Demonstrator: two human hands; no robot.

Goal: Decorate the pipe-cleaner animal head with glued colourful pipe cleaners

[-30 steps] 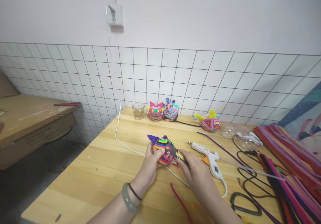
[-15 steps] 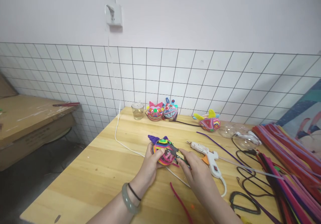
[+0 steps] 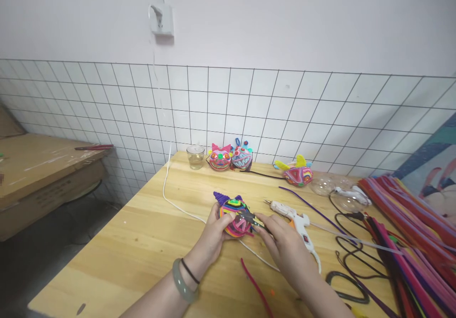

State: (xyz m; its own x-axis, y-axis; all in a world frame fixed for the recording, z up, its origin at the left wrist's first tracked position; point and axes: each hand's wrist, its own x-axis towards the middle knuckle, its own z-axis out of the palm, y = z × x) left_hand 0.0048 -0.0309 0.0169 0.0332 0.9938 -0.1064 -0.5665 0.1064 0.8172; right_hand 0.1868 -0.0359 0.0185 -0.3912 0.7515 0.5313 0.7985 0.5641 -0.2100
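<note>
My left hand (image 3: 215,227) is closed around a colourful ball covered in coiled pipe cleaners (image 3: 228,205), with a purple twisted horn at its upper left. Its thumb lies across the front of the ball. From the right, my right hand (image 3: 281,237) grips a dark slim hand tool (image 3: 249,217) whose exact kind I cannot make out. The tool's tip rests at the ball's face, over pink strands. Just beyond my right hand lies a white glue gun (image 3: 285,209), partly covered by the fingers.
Along the back stand a glass (image 3: 195,157), a pink ball face (image 3: 220,158), a blue one (image 3: 242,157) and a winged one (image 3: 298,175). Clear plastic balls (image 3: 322,185), bundled pipe cleaners (image 3: 409,213) and a dark looped handle (image 3: 347,287) are at right. A white cord (image 3: 178,207) crosses the table.
The ball has shifted slightly right and down in my left hand. My right hand has moved a little right, and the tool now lies flatter across the ball's face.
</note>
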